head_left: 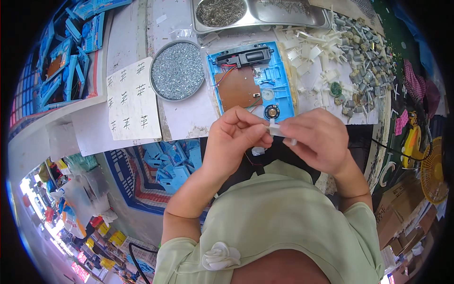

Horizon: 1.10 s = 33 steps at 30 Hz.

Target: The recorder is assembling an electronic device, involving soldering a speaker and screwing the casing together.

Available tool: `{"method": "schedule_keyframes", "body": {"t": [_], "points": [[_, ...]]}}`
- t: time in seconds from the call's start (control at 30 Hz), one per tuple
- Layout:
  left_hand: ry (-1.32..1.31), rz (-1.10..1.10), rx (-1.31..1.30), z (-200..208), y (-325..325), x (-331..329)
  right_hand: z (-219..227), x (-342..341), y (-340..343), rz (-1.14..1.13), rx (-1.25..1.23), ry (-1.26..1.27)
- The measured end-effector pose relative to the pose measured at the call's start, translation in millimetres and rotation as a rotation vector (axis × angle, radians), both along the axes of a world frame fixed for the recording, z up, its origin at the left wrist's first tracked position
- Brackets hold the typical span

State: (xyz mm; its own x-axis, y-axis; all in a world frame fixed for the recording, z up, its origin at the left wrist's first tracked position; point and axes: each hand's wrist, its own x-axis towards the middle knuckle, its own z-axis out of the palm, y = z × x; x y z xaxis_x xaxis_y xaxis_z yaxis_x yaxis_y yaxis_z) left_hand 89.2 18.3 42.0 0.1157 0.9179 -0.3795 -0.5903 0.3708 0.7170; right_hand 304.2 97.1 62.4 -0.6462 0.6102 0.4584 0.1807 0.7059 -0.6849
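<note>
My left hand (pixel 235 137) and my right hand (pixel 318 138) meet in front of my chest, both pinching a small white plastic part (pixel 275 128) between their fingertips. Just beyond them on the table lies an open blue plastic housing (pixel 280 75) with a brown circuit board (pixel 239 87), a black module at its top, thin wires and a small round speaker (pixel 272 111). A small white piece (pixel 257 151) with a red wire hangs below my left hand.
A round tin of small silver screws (pixel 177 71) sits left of the housing, a metal tray (pixel 265 16) with more screws behind it. White plastic parts (pixel 312 52) and small motors (pixel 366 71) pile up at the right. Blue shells (pixel 172 163) fill a bin below the table edge.
</note>
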Motion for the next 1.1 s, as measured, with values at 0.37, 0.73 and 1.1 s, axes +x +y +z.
{"method": "schedule_keyframes", "body": {"t": [0.37,0.73,1.1], "points": [[1.632,-0.457,0.753,7,97,9,-33,50,0,-0.094,-1.034,0.641],[1.739,-0.579,0.864,-1,111,14,-30,49,11,-0.253,-0.842,0.417],[1.176,-0.03,0.494,-3,71,-21,-12,4,58,-0.074,0.132,-0.251]]}}
